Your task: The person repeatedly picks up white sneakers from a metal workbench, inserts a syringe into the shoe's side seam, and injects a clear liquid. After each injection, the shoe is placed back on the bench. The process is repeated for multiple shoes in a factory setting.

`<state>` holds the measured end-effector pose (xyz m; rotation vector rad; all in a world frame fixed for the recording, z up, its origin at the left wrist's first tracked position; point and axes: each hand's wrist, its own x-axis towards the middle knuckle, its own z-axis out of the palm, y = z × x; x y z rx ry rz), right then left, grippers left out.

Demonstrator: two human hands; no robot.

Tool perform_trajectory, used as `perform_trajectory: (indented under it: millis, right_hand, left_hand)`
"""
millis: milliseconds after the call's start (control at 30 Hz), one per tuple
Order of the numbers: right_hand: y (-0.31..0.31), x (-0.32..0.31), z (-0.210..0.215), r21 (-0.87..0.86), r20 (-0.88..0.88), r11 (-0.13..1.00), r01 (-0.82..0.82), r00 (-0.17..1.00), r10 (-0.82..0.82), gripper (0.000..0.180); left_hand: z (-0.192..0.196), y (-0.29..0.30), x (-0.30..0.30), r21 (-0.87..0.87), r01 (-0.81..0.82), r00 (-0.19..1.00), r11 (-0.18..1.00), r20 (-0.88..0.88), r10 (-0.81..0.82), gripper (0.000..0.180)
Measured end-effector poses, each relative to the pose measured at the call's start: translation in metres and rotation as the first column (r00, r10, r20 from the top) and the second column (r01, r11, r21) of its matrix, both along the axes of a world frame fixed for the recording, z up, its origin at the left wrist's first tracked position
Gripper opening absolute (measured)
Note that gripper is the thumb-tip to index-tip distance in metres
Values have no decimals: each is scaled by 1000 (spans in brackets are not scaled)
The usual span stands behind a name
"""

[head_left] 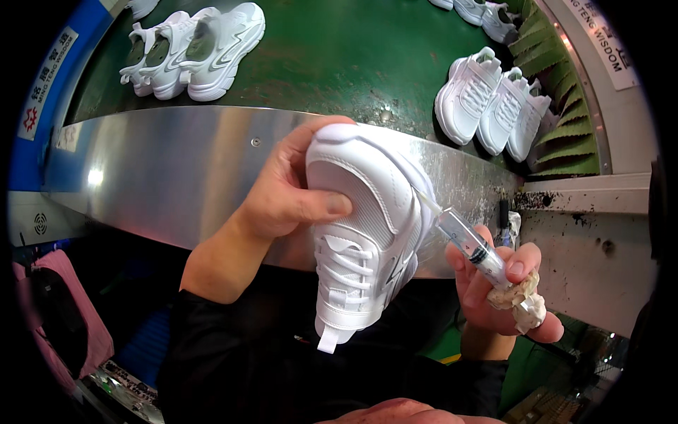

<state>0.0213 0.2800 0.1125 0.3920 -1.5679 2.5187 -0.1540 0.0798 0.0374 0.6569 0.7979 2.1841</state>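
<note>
A white lace-up sneaker (357, 166) is held tilted up by its toe end, heel toward me. My left hand (296, 187) is closed around it, thumb on the mesh toe and fingers behind the sole. A clear plastic syringe (462, 237) with a dark plunger seal lies in the closed fingers of my right hand (494, 283). Its narrow tip touches or nearly touches the seam between the upper and the sole at the shoe's right side. Wadded cream-coloured material (521, 302) covers the plunger end, beside my right fingers.
Beyond a metal ledge (176, 169) is a green conveyor belt (339, 56). White sneakers stand in a group at its left (219, 53), and more sneakers (470, 99) stand at its right, next to jagged green flaps (565, 141). A pink-covered chair (81, 304) is at lower left.
</note>
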Motion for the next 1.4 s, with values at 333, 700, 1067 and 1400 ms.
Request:
perform_trajectory:
  millis: [333,700,1067,1400]
  right_hand:
    - [3,8,-32,-60,-85,998,14,996,-19,78]
    - [7,27,-47,-68,87,997,21,996,-15,74]
    - [3,35,-71,-161,-45,987,24,998,-32,86]
    - [2,65,-84,-60,17,996,71,997,-70,82]
  left_hand:
    - [-10,1,-8,-75,-18,991,997,133,28,63]
    - [-12,5,-11,-116,-65,984,991,159,83,50]
    - [-18,7,-14,-117,-76,959,990,262,104,41]
    - [-32,6,-27,-55,60,950,997,309,-40,43]
